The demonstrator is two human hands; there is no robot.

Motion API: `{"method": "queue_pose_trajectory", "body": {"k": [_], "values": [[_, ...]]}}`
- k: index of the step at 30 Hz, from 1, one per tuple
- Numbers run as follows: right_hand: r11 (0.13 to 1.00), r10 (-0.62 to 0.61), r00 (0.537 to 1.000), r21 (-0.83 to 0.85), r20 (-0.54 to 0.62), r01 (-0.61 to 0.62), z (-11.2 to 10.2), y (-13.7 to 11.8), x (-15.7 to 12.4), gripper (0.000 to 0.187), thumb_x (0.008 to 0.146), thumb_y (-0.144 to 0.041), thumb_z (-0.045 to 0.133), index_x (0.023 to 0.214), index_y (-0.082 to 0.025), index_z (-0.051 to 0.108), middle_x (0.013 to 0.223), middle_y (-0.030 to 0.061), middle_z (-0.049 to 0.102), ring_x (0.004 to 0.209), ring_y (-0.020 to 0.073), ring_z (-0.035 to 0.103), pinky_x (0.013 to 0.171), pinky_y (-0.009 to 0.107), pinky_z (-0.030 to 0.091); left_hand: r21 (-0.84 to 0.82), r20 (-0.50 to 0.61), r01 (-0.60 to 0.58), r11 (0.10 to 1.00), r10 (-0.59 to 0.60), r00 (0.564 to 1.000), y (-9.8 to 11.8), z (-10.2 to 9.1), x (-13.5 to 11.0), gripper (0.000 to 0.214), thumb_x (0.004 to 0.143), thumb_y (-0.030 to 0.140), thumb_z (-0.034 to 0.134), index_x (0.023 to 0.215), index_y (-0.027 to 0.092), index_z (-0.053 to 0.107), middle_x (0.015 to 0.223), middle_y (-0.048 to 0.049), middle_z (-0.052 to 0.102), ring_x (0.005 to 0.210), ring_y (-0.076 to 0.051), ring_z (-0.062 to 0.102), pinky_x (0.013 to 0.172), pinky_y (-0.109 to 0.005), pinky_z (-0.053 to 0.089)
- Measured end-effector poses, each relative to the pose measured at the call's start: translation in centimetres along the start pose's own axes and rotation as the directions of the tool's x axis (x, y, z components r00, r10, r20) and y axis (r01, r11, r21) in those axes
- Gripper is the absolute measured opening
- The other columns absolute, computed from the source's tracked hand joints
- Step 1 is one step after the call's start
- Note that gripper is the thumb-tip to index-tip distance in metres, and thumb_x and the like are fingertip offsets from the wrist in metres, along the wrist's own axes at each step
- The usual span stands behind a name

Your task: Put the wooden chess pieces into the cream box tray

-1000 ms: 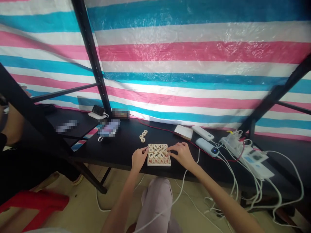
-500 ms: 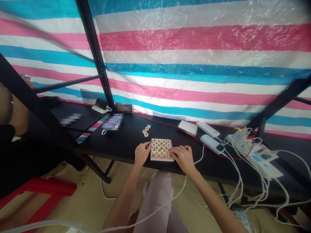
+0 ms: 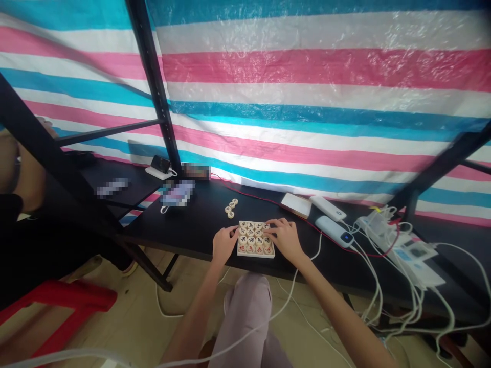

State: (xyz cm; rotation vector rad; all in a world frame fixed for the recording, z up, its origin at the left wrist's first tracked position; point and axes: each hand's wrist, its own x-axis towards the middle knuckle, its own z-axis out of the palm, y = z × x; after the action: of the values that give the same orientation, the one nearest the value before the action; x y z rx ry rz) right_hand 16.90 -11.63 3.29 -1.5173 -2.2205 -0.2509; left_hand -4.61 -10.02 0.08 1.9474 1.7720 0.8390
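A white open box (image 3: 256, 255) of round Chinese chess pieces lies near the front edge of the black table. The pieces sit in rows, with black characters on most and red ones in the front row. My left hand (image 3: 224, 244) grips the box's left edge, thumb and fingers close together. Over the back right of the box, my right hand (image 3: 286, 239) has its fingertips around a Chinese chess piece, partly hidden beneath them. Several loose Chinese chess pieces (image 3: 230, 208) form a short line behind the box.
White power banks (image 3: 334, 231) and a flat white box (image 3: 296, 205) lie to the right, beside a power strip (image 3: 418, 260) with tangled cables. A phone (image 3: 160, 164) rests on a stand at back left. A red stool (image 3: 84, 296) and another person's arm (image 3: 30, 174) are at left.
My right hand has moved from the third row toward the back right corner, uncovering a black-lettered piece. My left hand stays at the box's left edge.
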Motion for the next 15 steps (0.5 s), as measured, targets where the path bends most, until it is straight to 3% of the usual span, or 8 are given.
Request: {"method": "queue_pose_trajectory", "body": {"k": [11,15], "values": [[0.995,0.063,0.998,0.071,0.018,-0.064,0.2,0.2,-0.9,0.018,0.085,-0.036,0.053,0.087,-0.037,0.07,0.11,-0.0032,0.062,0.092,0.0202,0.046,0.07,0.035,0.03,0.007,-0.013,-0.017,1.0,0.017,1.0,-0.1,0.0,0.0,0.034,0.086,0.04,0.042,0.102,0.024,0.066,0.07,-0.0014,0.063,0.07,-0.015,0.054,0.064,-0.024,0.035],[0.993,0.073,0.997,0.098,0.0,-0.072,0.6,0.4,0.7,0.02,0.087,-0.035,0.049,0.096,-0.037,0.067,0.114,-0.0022,0.059,0.096,0.0202,0.046,0.072,0.034,0.032,0.024,-0.003,-0.013,1.0,0.014,1.0,-0.1,0.1,0.1,0.034,0.086,0.04,0.041,0.104,0.024,0.066,0.07,-0.0021,0.064,0.072,-0.015,0.055,0.065,-0.024,0.035]]}}
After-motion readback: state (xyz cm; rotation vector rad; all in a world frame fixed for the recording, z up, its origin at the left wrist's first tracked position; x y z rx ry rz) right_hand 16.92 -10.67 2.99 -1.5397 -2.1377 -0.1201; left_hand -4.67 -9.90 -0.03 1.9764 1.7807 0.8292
